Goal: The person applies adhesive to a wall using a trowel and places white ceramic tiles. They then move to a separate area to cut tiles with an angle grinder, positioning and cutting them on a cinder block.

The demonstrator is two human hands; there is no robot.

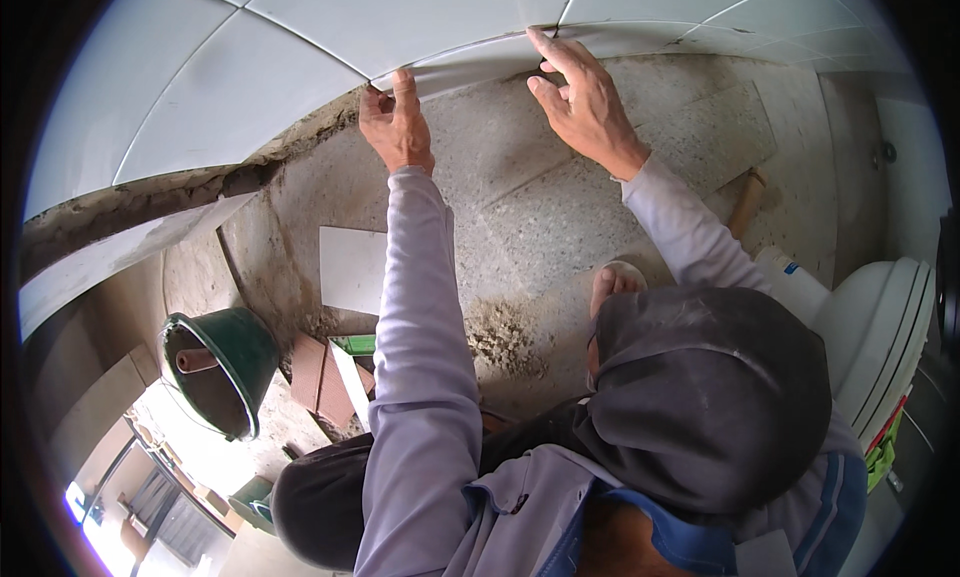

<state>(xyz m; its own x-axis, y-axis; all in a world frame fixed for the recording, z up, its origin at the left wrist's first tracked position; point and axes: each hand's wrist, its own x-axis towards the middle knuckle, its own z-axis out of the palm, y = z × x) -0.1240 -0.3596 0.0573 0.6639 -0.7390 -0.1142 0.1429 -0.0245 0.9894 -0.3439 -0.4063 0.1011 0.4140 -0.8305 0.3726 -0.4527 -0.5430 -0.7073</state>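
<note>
A narrow white tile strip [470,69] sits along the foot of the wall, right under the large white wall tiles [420,17]. My left hand [396,127] is closed at the strip's left end, thumb on its front and the other fingers bent round beside the end. Further right, my right hand [585,102] has its index finger stretched to the joint at the strip's upper right, with thumb apart and the remaining fingers loosely curled. To the left of the strip, a rough mortar gap [320,122] shows below the tiles.
On the left a green bucket [265,352] lies tipped with a tool inside. Near it are a white tile piece [352,269], brown tiles [318,377] and loose mortar [500,337] on the floor. A wooden stick [747,205] and a white toilet [865,327] are at right.
</note>
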